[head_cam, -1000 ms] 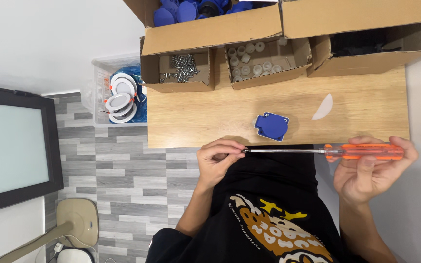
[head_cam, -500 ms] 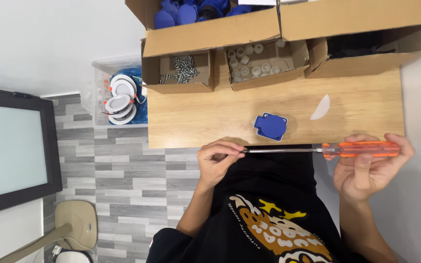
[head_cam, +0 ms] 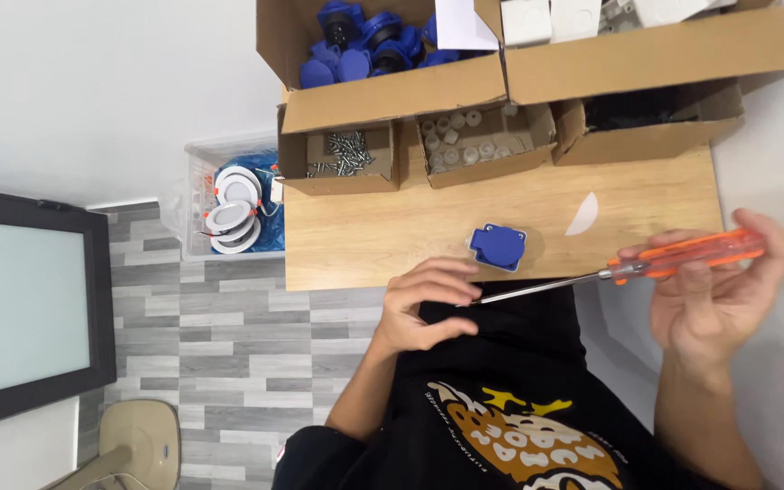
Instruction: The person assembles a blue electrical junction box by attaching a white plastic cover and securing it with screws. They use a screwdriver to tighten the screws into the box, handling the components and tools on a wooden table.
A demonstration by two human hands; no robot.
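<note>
Screwdriver (head_cam: 628, 269) over wooden table (head_cam: 364, 245), grey plank floor (head_cam: 201, 363).

wooden table (head_cam: 364, 245) | blue socket cover (head_cam: 498, 247) | white sliver (head_cam: 582, 214) | cardboard boxes (head_cam: 342, 159)

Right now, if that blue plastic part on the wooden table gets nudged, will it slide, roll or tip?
The blue plastic part looks squat and lies flat on the wooden table, so it would probably slide rather than roll or tip. It seems to be moulded plastic, likely light and stiff. It sits near the table's front edge, so a push toward the person could send it off.
</note>
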